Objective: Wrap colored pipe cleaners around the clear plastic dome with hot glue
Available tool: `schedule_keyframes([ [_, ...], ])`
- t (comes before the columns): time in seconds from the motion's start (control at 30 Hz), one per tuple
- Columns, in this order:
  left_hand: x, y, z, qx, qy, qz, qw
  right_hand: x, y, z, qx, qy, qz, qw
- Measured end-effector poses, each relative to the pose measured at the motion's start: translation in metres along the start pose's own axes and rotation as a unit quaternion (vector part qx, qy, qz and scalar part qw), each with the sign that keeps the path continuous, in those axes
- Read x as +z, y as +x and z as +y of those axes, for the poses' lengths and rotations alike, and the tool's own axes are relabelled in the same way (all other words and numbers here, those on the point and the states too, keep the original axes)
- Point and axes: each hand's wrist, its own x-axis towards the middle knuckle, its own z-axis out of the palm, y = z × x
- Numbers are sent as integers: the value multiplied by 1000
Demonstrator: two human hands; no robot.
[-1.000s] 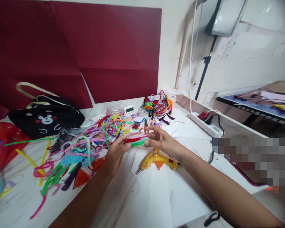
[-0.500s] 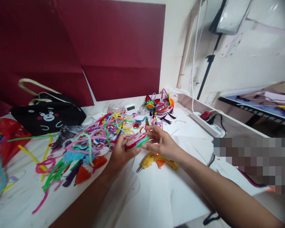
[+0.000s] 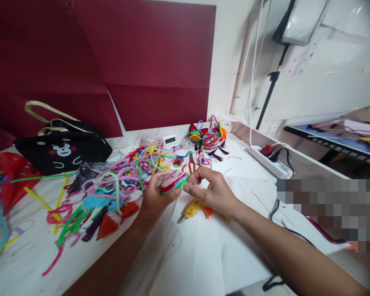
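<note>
My left hand (image 3: 156, 197) is closed around a rounded craft piece (image 3: 173, 183) covered in rows of red, white, pink, orange and green pipe cleaners. At its right edge, the thumb and fingers of my right hand (image 3: 211, 187) pinch the green pipe cleaner (image 3: 184, 181). Just below my right hand lies a yellow hot glue gun (image 3: 193, 209), its nozzle pointing left and its handle partly hidden by the hand. Orange-handled pliers (image 3: 191, 162) rest on the table behind my fingers.
Left of my hands spreads a tangled heap of pipe cleaners (image 3: 111, 185) with orange tassels (image 3: 107, 224). Behind it are a black bag (image 3: 63, 148) and a small digital clock (image 3: 169, 140). Decorated lanterns (image 3: 211, 139) stand at the back. A power strip (image 3: 269, 162) lines the right side.
The craft piece has tilted and shifted slightly left in my left hand. My right fingers have drawn together at its green edge, and the pliers behind show more.
</note>
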Motion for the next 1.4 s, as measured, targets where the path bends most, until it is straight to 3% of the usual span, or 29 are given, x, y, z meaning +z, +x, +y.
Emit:
schedule_keyframes([
  [0.33,0,-1,0,4,12,-11,1000,-1,1,-3,-42,-3,-29,999],
  [0.83,-5,3,-15,73,38,-34,996,1,-2,-5,38,30,-38,998],
  [1.13,-8,2,-16,67,75,-28,995,3,-3,-6,16,-31,-24,999],
  [1.4,-7,1,-15,71,98,-30,992,2,-3,-7,77,-9,-38,996],
])
